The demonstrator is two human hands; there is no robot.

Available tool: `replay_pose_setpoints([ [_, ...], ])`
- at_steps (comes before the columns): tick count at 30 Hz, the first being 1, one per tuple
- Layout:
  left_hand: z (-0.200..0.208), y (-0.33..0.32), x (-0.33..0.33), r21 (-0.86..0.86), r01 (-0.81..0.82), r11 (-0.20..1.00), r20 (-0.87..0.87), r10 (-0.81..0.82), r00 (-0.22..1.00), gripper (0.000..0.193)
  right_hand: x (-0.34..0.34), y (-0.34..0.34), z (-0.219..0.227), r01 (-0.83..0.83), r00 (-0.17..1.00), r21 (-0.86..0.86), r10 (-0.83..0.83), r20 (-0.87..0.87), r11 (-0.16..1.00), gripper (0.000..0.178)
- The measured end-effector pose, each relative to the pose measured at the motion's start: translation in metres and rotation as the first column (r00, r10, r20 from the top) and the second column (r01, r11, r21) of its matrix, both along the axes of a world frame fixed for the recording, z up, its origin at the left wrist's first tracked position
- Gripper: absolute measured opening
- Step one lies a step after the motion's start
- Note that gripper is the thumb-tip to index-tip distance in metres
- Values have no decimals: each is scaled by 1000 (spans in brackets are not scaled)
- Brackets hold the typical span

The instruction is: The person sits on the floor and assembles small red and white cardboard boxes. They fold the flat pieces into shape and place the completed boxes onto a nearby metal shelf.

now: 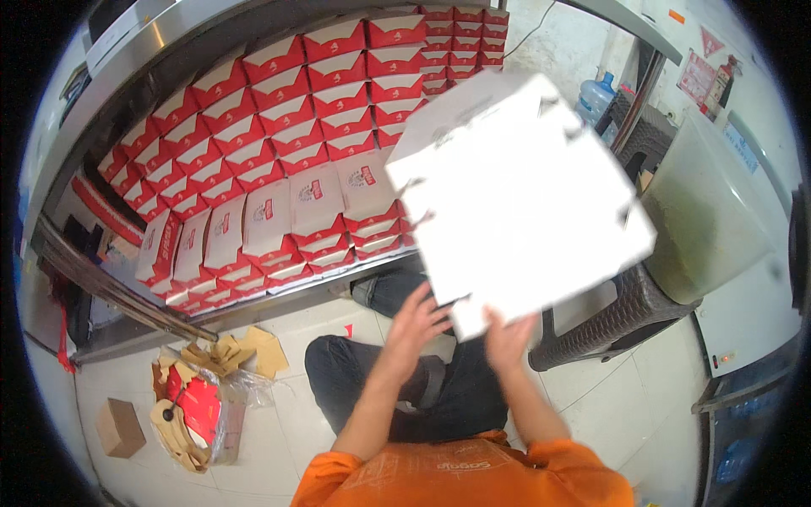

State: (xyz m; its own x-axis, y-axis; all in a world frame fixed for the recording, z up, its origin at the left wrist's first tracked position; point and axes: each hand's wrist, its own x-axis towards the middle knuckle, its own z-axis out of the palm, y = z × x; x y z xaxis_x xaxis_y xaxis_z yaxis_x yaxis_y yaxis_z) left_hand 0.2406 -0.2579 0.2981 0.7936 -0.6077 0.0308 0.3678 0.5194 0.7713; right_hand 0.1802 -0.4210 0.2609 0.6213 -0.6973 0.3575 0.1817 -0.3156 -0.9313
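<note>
A large flat white cardboard box blank [524,203], with notched edges and flaps, is tilted in front of me above my lap. My right hand [508,336] grips its near edge, the thumb lying on the white face; the hand is slightly blurred. Just left of that near edge, my left hand [416,323] is open with its fingers apart and holds nothing. Behind the blank and to its left, folded red and white boxes [317,203] stand stacked in rows on a low metal shelf.
At the lower left, an opened carton [232,422] holds red flat pieces, beside a small brown box [121,427]. On the right, a translucent bin [710,203] rests on a dark woven-pattern stool [591,325]. A blue water jug [596,100] stands behind. The shelf's metal frame [127,291] runs along the left.
</note>
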Motion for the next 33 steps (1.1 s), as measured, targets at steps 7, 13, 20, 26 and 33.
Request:
replay_pose_setpoints([
  [7, -83, 149, -66, 585, -421, 693, 209, 373, 904, 40, -169, -26, -121, -497, 438, 820, 898, -45, 283, 66],
  [13, -146, 171, -91, 879, -477, 7, 453, 303, 839, 53, -103, 19, -96, -628, 396, 463, 769, -501, 625, 53],
  [20, -136, 106, -103, 573, -765, -293, 816, 120, 565, 56, -65, 51, -95, -597, 439, -59, 264, -859, 800, 61],
  [26, -134, 2, -85, 876, -459, 146, 450, 90, 888, 51, -100, 79, -97, -620, 607, -415, 71, -792, 666, 70],
  [33, -138, 56, -72, 807, -69, 586, 61, 33, 998, 26, -107, 55, -107, -685, 628, -460, 138, -766, 565, 82],
])
